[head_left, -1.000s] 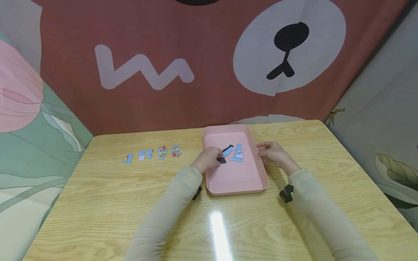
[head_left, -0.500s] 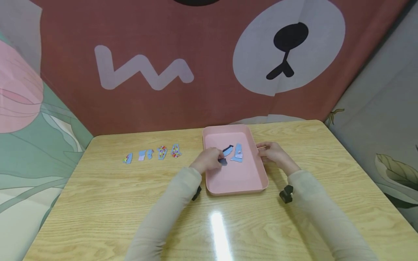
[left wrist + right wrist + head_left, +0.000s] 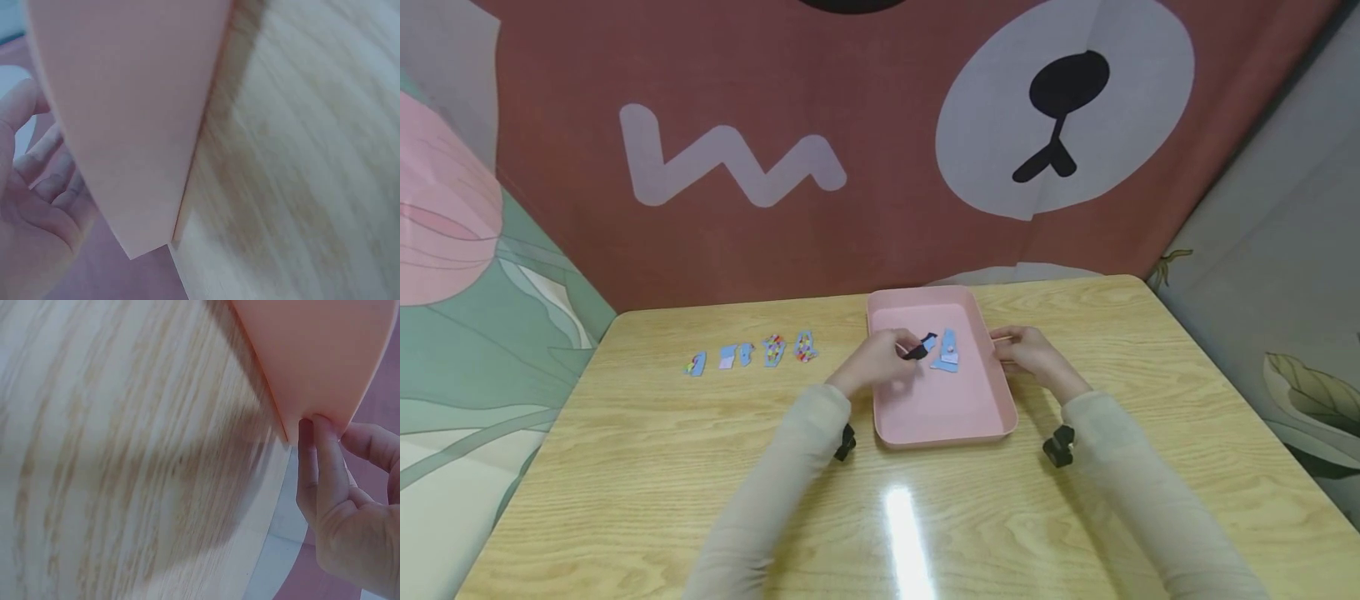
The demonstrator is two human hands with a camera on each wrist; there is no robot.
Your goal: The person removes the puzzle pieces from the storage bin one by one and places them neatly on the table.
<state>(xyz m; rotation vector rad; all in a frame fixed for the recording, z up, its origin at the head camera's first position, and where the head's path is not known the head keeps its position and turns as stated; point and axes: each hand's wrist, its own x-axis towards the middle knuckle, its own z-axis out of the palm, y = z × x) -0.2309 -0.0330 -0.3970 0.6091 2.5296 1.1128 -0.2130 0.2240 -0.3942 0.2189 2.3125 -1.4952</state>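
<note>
My left hand (image 3: pixel 880 358) is over the left part of the pink tray (image 3: pixel 943 421), pinching a small dark flat piece (image 3: pixel 915 353) between thumb and fingers. In the left wrist view the left hand (image 3: pixel 37 206) shows beyond the tray's outer wall (image 3: pixel 131 125); the piece itself is hard to make out there. Inside the tray lie a blue piece with a dark edge (image 3: pixel 929 342), partly covered, and some overlapping light-blue pieces (image 3: pixel 948 350). On the right side, my right hand (image 3: pixel 1030 354) holds the tray wall, its fingertips (image 3: pixel 325 428) against the outside.
Left of the tray, a row of small blue pieces lies on the wooden table (image 3: pixel 700 500); some carry multicoloured specks, such as the piece (image 3: pixel 805 346) nearest the tray. A printed cloth (image 3: pixel 887 225) hangs behind the table's back edge.
The left hand has lifted the dark piece from low in the tray and tilted it up, shifting slightly back and left. The right hand and tray have stayed put.
</note>
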